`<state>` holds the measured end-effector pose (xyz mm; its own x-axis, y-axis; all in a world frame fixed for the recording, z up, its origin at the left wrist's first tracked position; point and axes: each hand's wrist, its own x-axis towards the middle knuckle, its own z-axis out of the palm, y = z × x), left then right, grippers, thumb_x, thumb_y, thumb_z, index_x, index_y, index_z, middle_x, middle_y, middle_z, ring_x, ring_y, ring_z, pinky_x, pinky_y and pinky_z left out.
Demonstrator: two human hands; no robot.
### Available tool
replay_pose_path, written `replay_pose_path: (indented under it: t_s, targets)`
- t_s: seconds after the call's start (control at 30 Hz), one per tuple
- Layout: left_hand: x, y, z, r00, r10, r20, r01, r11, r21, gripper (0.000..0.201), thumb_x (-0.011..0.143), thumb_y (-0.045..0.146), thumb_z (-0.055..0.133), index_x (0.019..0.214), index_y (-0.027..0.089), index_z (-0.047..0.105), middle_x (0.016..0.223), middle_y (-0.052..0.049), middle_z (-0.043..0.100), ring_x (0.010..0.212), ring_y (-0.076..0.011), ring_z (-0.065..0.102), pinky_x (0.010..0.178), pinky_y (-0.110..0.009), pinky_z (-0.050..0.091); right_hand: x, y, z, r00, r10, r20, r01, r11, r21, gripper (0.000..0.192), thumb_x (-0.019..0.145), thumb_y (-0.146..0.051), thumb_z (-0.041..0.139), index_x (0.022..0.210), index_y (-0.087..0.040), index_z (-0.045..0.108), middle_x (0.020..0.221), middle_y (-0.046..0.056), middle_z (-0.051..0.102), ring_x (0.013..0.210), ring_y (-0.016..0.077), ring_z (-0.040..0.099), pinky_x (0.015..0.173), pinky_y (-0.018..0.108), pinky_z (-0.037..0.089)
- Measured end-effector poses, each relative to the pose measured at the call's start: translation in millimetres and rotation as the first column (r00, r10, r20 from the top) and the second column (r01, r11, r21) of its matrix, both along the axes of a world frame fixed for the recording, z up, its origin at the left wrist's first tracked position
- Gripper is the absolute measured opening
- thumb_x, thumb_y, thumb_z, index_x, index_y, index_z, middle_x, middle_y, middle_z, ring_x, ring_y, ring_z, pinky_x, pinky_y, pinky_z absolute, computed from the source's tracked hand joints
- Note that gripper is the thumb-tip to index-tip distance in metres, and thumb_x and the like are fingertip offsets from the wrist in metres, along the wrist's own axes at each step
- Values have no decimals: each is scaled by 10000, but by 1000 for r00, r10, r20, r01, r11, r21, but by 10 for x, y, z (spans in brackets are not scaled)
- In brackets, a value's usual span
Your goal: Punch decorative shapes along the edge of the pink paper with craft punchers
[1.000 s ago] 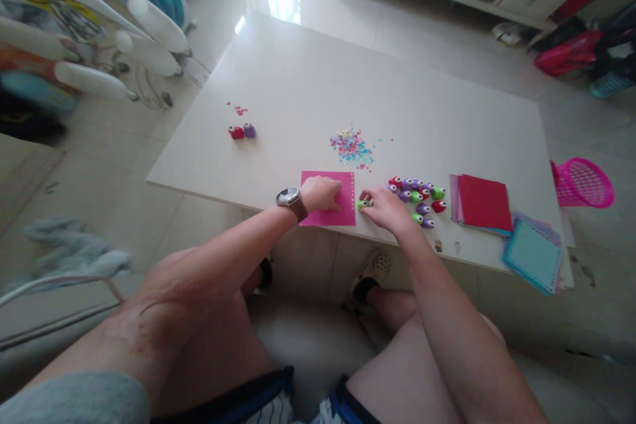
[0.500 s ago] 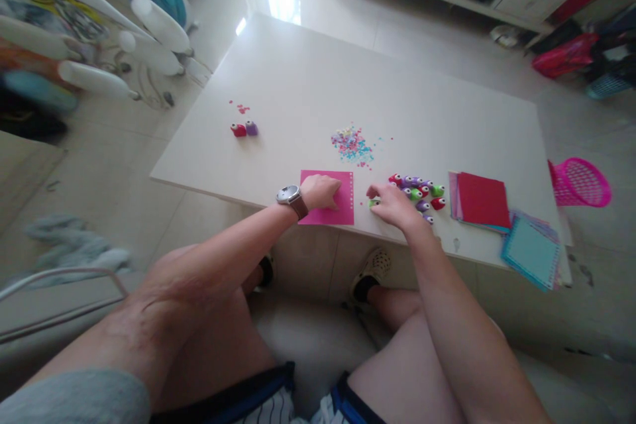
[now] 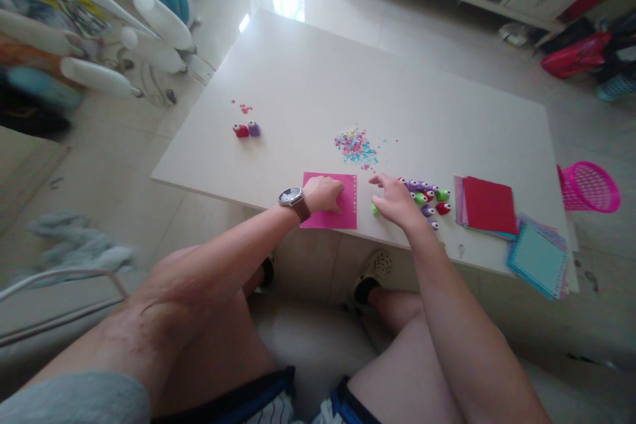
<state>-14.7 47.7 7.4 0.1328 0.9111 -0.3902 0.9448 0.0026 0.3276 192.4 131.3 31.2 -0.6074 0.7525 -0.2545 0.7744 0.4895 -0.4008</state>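
- Left hand (image 3: 324,193), loosely curled, presses flat on the pink paper sheet (image 3: 332,211) at the table's (image 3: 308,79) near edge.
- Right hand (image 3: 395,201) is open, fingers spread, holding nothing, over a green craft punch (image 3: 374,210) beside the punch cluster (image 3: 427,199).

A square pink sheet (image 3: 330,212) lies flat at the bench's near edge, a row of small holes along its right side. Just right of it sits a small green punch (image 3: 374,210), mostly hidden, beside a cluster of purple, green and red punches (image 3: 427,200).
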Motion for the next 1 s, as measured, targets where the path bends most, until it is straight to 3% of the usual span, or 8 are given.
replay_pose_path:
  t_s: [0.13,0.37,0.57,0.77,1.0]
  targets:
    - [14,-23,51,1000,23,4,-23,1000,-8,355,838,482,839,1061,207,806,1075,-109,820,975,-291,762,753,-341,504,38,-44,29,995,29,99,-24,998,-56,409,849,-77,645,1228,-174,765,1287,142,795,1152,264,741,1029,340,548]
    - [40,-54,86,1000,20,-7,-21,1000,-10,351,866,455,797,1110,203,792,1129,-137,810,1028,-306,760,804,-350,534,101,-135,-15,965,88,248,-82,996,-33,458,810,49,602,1169,-167,786,1191,156,813,1109,254,743,979,315,526]
    - [26,-4,59,992,39,120,-44,998,43,269,924,332,686,1147,199,755,1113,-113,813,972,-262,755,758,-323,498,26,-142,31,991,116,67,-114,993,-36,385,819,-14,627,1144,-185,741,1162,116,798,1053,237,726,928,304,530]
    - [66,92,123,882,102,461,-125,992,20,370,1058,501,547,1139,173,698,1094,-102,809,937,-223,734,809,-320,520,-102,-180,60,979,138,-149,-148,987,-61,327,854,-66,639,1141,-216,683,1144,85,782,1030,230,723,913,313,540]
    - [148,103,75,802,141,580,-191,981,25,188,947,316,713,1046,157,690,975,-62,788,851,-182,707,750,-293,515,-194,-245,63,975,122,-187,-129,991,-27,274,847,-65,640,1071,-219,676,1143,91,755,1040,243,704,906,329,546]
